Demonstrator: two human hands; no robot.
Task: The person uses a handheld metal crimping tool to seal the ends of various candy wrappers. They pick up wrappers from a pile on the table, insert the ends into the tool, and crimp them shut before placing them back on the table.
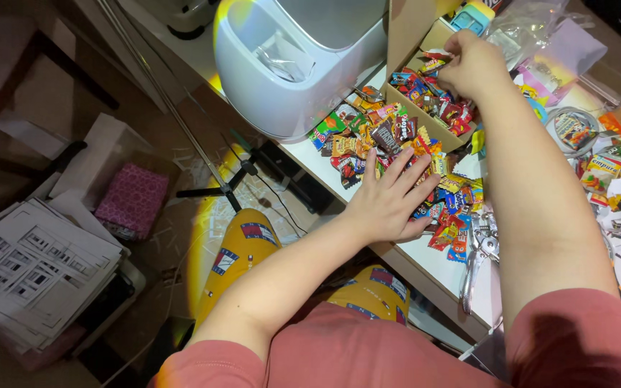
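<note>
On the white desk [425, 269], close to its near edge, the person's left hand [389, 201] lies palm down with the fingers spread, flat on a loose heap of small candy packets [368, 140] in mixed bright wrappers. The heap stretches as a band from the foot of a large white appliance [289, 65] at upper left down toward a pair of metal pliers [479, 248] at the desk's front, so its long axis runs diagonally, up-left to down-right, and the spread fingers point up and to the right, roughly across that band. Most of the loose packets lie just ahead of and to the left of the fingertips; a few are under the palm. The right hand [472, 65] is farther away, reaching into an open cardboard box [425, 118] that stands just beyond the heap and also holds packets; its fingers are curled closed, seemingly around packets, though what they grip is hidden by the back of the hand. The box's front wall runs along the same diagonal as the heap and touches it. The left hand is the nearer one to the loose pile, the right one nearer the box. Individual packets lie at all angles, with no common direction. To the right are more wrappers, clear bags and paper scraps.
</note>
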